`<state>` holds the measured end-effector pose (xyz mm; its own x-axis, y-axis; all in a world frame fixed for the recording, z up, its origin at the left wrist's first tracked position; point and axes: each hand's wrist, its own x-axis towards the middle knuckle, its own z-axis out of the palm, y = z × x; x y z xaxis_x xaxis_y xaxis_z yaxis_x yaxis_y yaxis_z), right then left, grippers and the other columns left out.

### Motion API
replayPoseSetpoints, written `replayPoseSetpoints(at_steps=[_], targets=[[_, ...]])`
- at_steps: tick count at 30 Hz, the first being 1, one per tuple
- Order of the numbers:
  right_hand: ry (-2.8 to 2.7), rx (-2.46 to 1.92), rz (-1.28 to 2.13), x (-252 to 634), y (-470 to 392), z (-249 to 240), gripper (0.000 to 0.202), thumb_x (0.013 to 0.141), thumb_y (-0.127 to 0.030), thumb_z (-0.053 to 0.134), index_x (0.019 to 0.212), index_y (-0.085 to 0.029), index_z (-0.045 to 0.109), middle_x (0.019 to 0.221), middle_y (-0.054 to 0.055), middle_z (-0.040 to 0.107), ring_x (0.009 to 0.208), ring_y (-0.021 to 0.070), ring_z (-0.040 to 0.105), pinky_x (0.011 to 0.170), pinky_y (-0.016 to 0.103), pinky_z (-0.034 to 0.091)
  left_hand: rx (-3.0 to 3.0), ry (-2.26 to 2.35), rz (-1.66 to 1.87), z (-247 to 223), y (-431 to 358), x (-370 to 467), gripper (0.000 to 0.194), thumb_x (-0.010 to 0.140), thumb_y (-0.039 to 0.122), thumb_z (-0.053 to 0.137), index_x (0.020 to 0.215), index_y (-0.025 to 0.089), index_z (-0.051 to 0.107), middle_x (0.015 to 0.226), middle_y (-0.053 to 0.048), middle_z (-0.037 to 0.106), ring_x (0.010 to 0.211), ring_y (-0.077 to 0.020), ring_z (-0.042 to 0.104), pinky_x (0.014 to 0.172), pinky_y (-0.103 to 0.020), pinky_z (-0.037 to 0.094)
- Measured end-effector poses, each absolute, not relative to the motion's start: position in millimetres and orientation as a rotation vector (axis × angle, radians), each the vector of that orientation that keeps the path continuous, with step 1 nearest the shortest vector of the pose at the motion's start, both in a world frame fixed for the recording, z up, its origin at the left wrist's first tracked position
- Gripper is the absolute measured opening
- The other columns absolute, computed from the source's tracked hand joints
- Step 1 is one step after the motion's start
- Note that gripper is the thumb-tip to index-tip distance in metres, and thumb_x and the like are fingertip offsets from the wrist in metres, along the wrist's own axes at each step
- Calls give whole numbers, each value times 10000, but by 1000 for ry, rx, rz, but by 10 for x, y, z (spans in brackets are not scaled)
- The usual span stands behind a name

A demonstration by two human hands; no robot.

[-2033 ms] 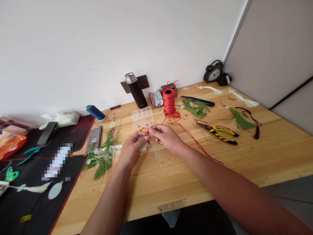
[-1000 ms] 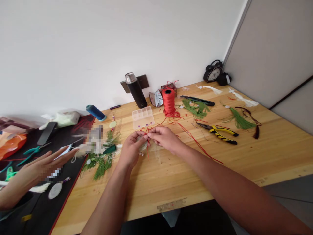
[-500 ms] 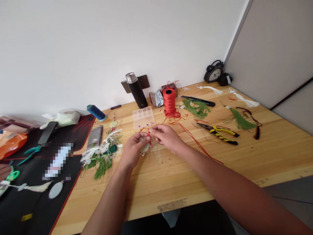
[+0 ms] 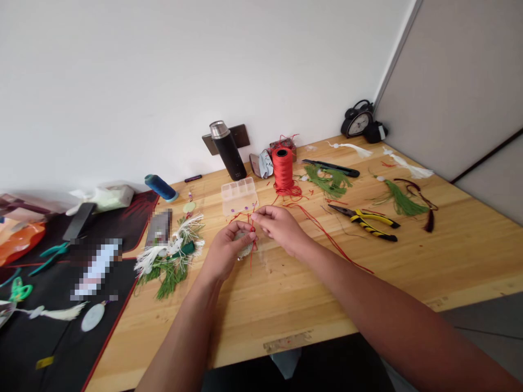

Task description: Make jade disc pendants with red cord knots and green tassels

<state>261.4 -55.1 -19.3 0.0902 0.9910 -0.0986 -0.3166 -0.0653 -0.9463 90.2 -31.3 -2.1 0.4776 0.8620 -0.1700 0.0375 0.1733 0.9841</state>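
Near the middle of the wooden table, my left hand (image 4: 229, 242) pinches a thin red cord (image 4: 251, 260) between thumb and forefinger. A pale round pendant (image 4: 245, 251) hangs under those fingers, partly hidden by them. My right hand (image 4: 278, 224) is closed just to the right, its thumb and forefinger gripping the red cord a little above the left fingertips. Between the two hands shows a small knotted part of the cord, too small to make out well. Just beyond my hands stands a clear compartment box (image 4: 239, 197) with a few purple beads.
Behind are a red cord spool (image 4: 283, 170) and a black thermos (image 4: 229, 155). To the right lie yellow-and-black pliers (image 4: 368, 220), a utility knife (image 4: 333, 167) and green tassels (image 4: 327, 182). White and green tassels (image 4: 169, 256) and a blue thread spool (image 4: 161, 188) are on the left.
My left hand has shifted slightly right, and the knotted part sits a little lower between the hands. The right hand has moved slightly right, fingertips still on the cord.
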Motion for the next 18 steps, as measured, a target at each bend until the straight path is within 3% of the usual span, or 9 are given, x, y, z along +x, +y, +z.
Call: replayPoseSetpoints(at_steps=[12,18], targets=[[-765,-1079,1346,2652,-571,-71,262,837,-414,793,818,-204,637,606,-63,456,521,98,342,500,268,236,1245,899,657,-37,-320,900,473,739,368,957,1125,179,759,810,-13,715,636,-149,669,611,-259,467],[-728,-1095,1288,2667,-568,-62,274,832,-429,792,814,-202,640,586,-66,438,523,106,354,501,268,253,1395,899,624,-22,-352,920,307,788,386,908,990,182,799,820,-28,730,671,-155,663,714,-293,498]])
